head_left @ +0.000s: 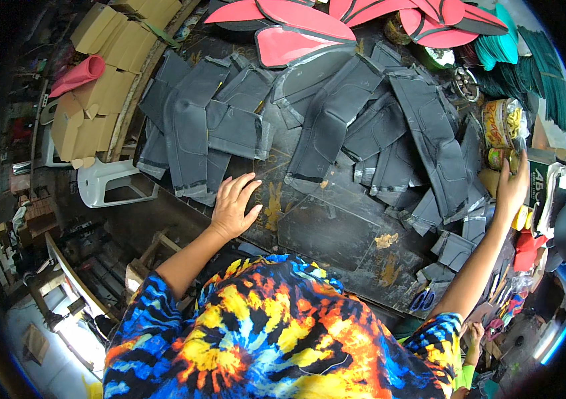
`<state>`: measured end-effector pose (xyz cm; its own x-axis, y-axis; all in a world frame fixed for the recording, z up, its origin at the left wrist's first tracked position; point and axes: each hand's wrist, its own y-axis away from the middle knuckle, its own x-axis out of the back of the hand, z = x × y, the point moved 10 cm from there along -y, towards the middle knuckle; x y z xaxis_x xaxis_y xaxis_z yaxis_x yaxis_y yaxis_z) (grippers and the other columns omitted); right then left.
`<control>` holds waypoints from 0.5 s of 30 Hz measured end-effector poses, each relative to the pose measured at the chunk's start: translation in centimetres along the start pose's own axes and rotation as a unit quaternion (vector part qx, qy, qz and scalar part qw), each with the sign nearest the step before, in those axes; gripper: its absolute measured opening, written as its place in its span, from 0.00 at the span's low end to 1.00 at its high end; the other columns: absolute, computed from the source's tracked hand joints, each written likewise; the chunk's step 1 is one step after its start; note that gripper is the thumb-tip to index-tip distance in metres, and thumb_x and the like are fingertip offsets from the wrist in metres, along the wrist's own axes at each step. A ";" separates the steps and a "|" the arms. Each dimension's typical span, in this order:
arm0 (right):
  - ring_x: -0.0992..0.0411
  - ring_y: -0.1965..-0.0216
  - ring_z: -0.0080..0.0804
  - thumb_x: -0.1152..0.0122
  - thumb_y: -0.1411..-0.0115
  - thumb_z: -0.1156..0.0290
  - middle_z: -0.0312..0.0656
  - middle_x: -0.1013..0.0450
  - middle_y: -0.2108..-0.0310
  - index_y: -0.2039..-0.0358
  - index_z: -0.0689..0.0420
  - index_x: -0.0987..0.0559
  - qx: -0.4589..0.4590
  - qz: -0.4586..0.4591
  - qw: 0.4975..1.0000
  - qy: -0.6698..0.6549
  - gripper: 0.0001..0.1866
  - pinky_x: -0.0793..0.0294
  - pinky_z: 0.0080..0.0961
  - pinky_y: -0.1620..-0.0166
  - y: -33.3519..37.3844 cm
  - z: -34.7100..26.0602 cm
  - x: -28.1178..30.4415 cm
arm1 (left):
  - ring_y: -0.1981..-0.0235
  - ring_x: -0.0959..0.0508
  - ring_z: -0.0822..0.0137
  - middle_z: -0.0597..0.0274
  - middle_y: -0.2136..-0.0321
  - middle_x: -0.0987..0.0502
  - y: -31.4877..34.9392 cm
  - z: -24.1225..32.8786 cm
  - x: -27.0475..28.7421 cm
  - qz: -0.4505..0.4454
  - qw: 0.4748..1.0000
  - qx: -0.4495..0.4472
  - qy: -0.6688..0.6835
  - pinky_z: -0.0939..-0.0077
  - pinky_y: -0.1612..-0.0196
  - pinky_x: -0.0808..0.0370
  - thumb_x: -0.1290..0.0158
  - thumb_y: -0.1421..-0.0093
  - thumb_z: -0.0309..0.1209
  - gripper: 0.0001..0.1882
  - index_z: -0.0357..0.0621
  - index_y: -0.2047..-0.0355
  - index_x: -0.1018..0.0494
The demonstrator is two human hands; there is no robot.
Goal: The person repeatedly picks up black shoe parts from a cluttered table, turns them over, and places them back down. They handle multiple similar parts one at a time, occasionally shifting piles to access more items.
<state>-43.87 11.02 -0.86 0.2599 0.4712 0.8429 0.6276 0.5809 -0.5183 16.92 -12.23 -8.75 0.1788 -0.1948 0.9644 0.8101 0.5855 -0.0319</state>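
Observation:
My left hand (235,207) lies palm down with fingers spread at the near edge of the dark work table (316,233). Just beyond its fingertips are flat black cut pieces (189,133), stitched and edged with grey strips. My right hand (513,186) reaches out to the far right, fingers stretched beside a small can (500,158). Nothing shows in its grip, though the fingertips partly overlap the can. Behind that can lies a larger printed can (501,124) with yellow pieces in its mouth. More black pieces (429,136) overlap in a loose pile across the table.
Pink and black padded pieces (309,30) lie along the far edge. Teal cord bundles (496,43) sit at the far right. Scissors (422,299) rest near the table's front right. Cardboard boxes (106,80) and a white plastic stool (113,183) stand left. Another person's hand (474,331) shows lower right.

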 end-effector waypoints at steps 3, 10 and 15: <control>0.25 0.43 0.46 0.32 0.37 0.69 0.51 0.25 0.42 0.36 0.60 0.27 0.004 0.076 0.980 -0.182 0.29 0.27 0.39 0.41 3.0 -7.3 6.4 | 0.35 0.35 0.51 0.55 0.35 0.33 0.0 0.6 1.0 -0.002 1.000 0.001 0.008 0.47 0.29 0.43 0.41 0.39 0.41 0.32 0.47 0.36 0.33; 0.24 0.47 0.47 0.27 0.49 0.76 0.49 0.23 0.49 0.49 0.60 0.19 0.125 -0.284 0.858 -0.410 0.24 0.25 0.37 0.45 13.4 -26.7 7.5 | 0.34 0.35 0.51 0.54 0.34 0.34 -0.5 1.8 2.8 -0.027 0.999 0.016 0.036 0.48 0.29 0.44 0.43 0.38 0.41 0.30 0.46 0.37 0.32; 0.24 0.48 0.48 0.28 0.47 0.79 0.49 0.23 0.51 0.48 0.60 0.20 0.077 -0.304 0.843 -0.436 0.24 0.25 0.38 0.44 18.2 -27.2 4.4 | 0.34 0.34 0.50 0.53 0.35 0.33 -1.7 2.9 3.7 -0.026 0.999 0.013 0.045 0.47 0.29 0.43 0.43 0.37 0.41 0.29 0.45 0.38 0.31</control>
<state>-11.35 5.57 -2.62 -0.7573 0.3246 0.5667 0.3298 0.9390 -0.0971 14.54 -11.65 -4.33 0.1867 -0.2955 0.9369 0.8052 0.5925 0.0264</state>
